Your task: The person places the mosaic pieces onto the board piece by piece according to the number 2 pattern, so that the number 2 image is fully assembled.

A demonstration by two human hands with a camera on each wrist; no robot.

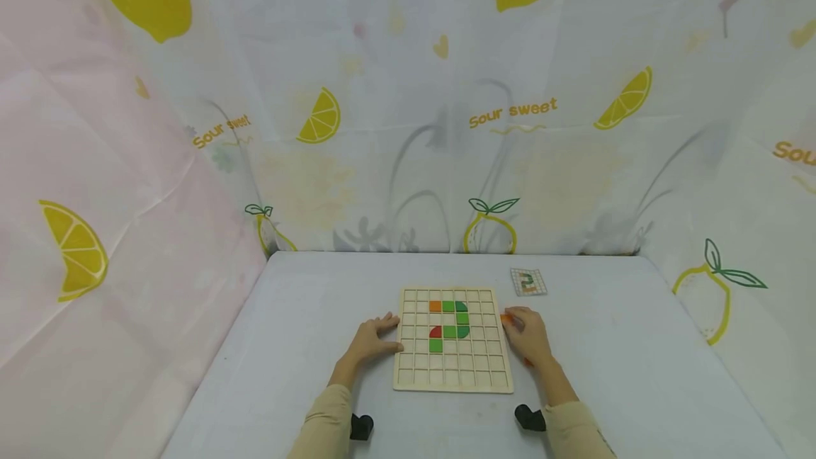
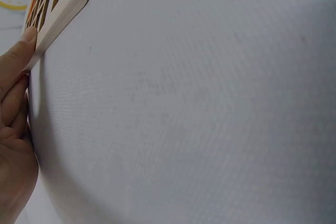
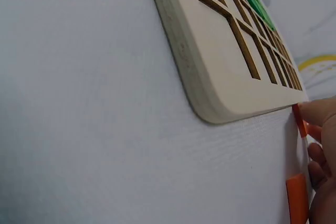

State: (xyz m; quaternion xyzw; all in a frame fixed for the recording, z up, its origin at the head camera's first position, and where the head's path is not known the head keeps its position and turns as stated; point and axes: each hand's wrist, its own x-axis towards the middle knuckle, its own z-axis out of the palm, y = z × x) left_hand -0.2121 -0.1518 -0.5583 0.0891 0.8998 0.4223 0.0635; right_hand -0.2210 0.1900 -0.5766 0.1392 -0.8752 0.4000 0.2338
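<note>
A pale wooden grid board [image 1: 474, 377] lies flat on the table. Set in its cells are an orange square tile [image 1: 435, 306], several green tiles [image 1: 449, 306], some with a rounded corner, and a red rounded tile [image 1: 436, 332]. My left hand [image 1: 370, 340] rests at the board's left edge, thumb and forefinger spread apart, the thumb touching the rim. Beside the right edge, my right hand [image 1: 528, 335] pinches an orange tile [image 3: 299, 119], mostly covered by the fingers. Another orange piece [image 3: 297, 199] lies on the table under that hand.
Beyond the board's far right corner lies a small card [image 1: 528, 282] printed with a grid and a coloured figure. The white table [image 1: 306, 289] meets a lemon-patterned cloth [image 1: 395, 183] at the back. Black wrist mounts [image 1: 362, 427] show near both forearms.
</note>
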